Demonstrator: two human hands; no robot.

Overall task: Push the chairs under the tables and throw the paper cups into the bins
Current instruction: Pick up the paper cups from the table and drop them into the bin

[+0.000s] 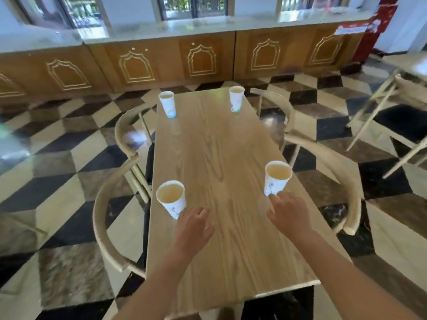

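Both hands are reaching over the wooden table (221,158), the left hand (193,229) touching the near-left paper cup (172,198) and the right hand (288,213) touching the near-right paper cup (277,177), fingers loosely spread.

The worktop (221,158) is pale wood or wood-look laminate with a long flowing grain, smooth and softly glossy, faintly mirroring a cup near its far end. The four paper cups (171,197) look like thin white matt paper with small blue printed marks, their insides plain and unprinted. The chairs (105,218) have curved backrests of light, smooth wood with a dull sheen, on slim pale legs. The floor (69,162) is polished stone-look tile in black, cream and mottled brown, glossy enough to throw back window light. The cabinets (138,63) along the wall are warm brown wood with raised pale moulding, under a shiny light countertop (208,26).
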